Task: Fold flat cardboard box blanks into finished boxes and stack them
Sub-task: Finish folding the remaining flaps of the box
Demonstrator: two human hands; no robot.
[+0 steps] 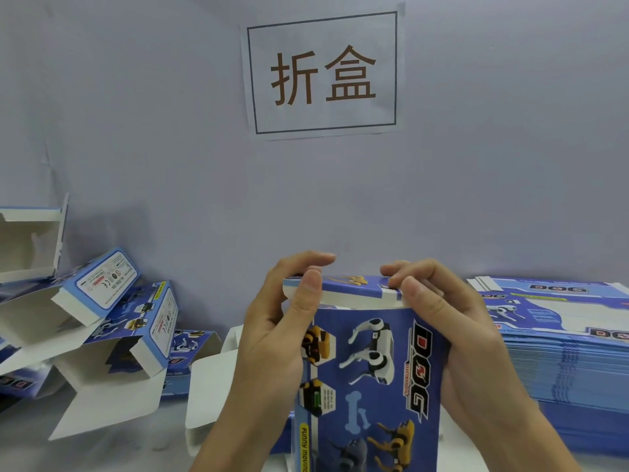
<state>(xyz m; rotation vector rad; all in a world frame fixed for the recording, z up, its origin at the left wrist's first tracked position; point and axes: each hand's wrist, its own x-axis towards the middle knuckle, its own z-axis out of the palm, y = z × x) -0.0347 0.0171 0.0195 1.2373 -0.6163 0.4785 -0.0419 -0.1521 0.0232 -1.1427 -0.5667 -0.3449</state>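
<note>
Standing upright — blue box (371,362), top flap folded.

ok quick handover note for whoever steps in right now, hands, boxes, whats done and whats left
Left hand and right hand both grip the box in progress, upright, fingers curled over its top flap.
Done: folded boxes lie in a loose pile on the left, some ends open.
Left: close this top flap, add the box to the pile, then work through the stack of flat blanks on the right.
</note>
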